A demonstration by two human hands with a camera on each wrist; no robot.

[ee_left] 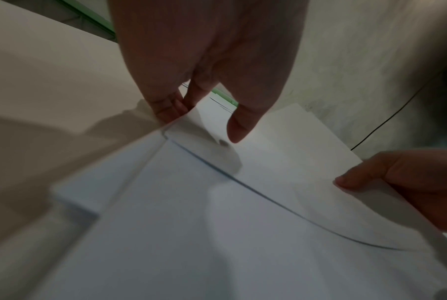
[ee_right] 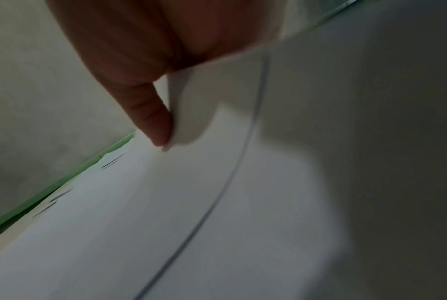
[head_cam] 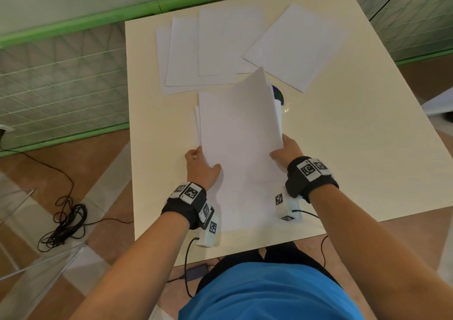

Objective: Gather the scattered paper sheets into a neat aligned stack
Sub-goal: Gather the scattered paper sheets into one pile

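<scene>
Gathered white sheets, edges uneven, raised and curling between both hands. Four loose white sheets lie flat beyond the hands, three overlapping, one skewed.

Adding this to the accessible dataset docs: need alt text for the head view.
Both hands, left hand and right hand, hold a sheaf of white paper above a cream table. More sheets lie scattered at the far end.
</scene>
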